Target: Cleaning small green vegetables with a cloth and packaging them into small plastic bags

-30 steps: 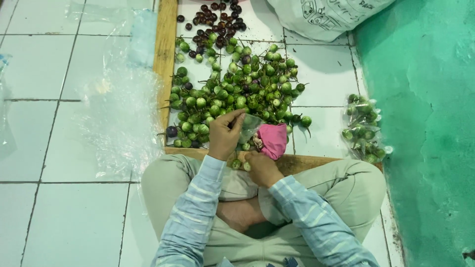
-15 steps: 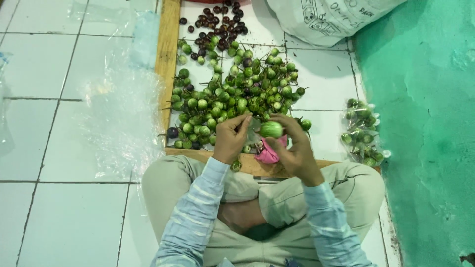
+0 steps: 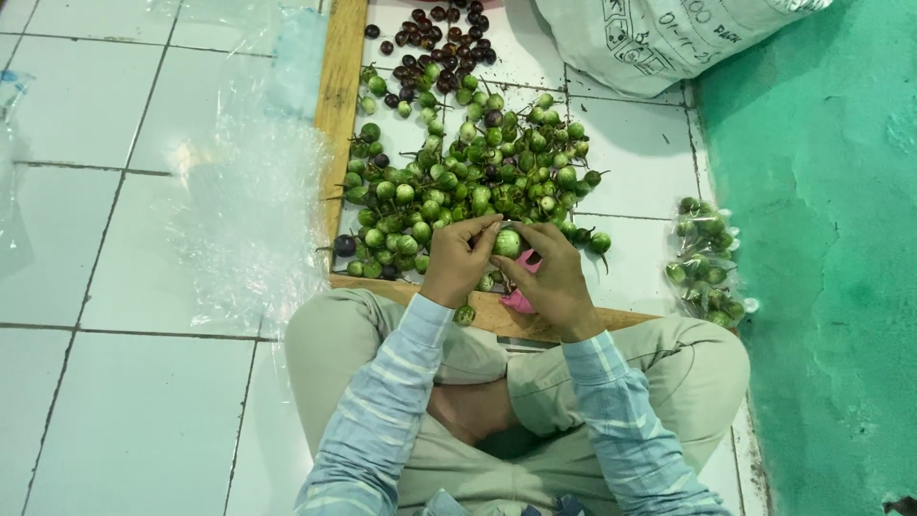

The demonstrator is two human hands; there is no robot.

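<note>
A heap of small round green eggplants [image 3: 468, 172] with stems lies on the white tiled floor in front of me. My left hand [image 3: 460, 260] and my right hand [image 3: 551, 284] meet at its near edge, both gripping one pale green eggplant [image 3: 506, 243] between the fingertips. A pink object [image 3: 521, 298] shows under my right hand; what it is I cannot tell. One green eggplant [image 3: 465, 314] rests on the wooden strip below my left wrist.
A wooden frame [image 3: 339, 96] borders the heap at left and near side. Dark purple eggplants [image 3: 435, 33] lie at the far end. A white sack [image 3: 659, 38] stands behind. A clear bag of eggplants [image 3: 707, 263] sits right, clear plastic sheets [image 3: 244, 201] left, green wall [image 3: 831, 239].
My right hand, raised with a green eggplant half a second ago, has come down and left to meet my left hand, which now also grips it.
</note>
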